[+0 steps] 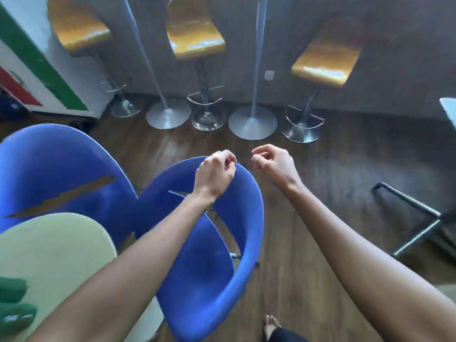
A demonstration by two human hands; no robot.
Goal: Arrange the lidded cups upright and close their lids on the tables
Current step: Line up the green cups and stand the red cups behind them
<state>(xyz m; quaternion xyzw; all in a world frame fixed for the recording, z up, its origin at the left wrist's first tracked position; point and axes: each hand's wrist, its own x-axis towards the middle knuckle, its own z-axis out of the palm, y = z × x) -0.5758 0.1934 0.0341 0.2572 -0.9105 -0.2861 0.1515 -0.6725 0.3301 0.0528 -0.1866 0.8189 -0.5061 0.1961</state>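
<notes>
My left hand (215, 174) hangs in the air over the back of a blue chair (249, 218), fingers curled in and holding nothing. My right hand (274, 162) is level with it, a little to the right over the wooden floor, fingers also curled with nothing in them. At the lower left edge, two dark green objects (14, 304) rest on a pale green round table (56, 248); they are too blurred to tell whether they are cups. No lidded cup is clearly visible.
A second blue chair (49, 169) stands at the left behind the table. Three orange bar stools (197, 40) and two grey pedestal bases (253, 123) line the far wall. A metal chair frame (414, 218) lies at the right. My bare foot (271, 324) shows below.
</notes>
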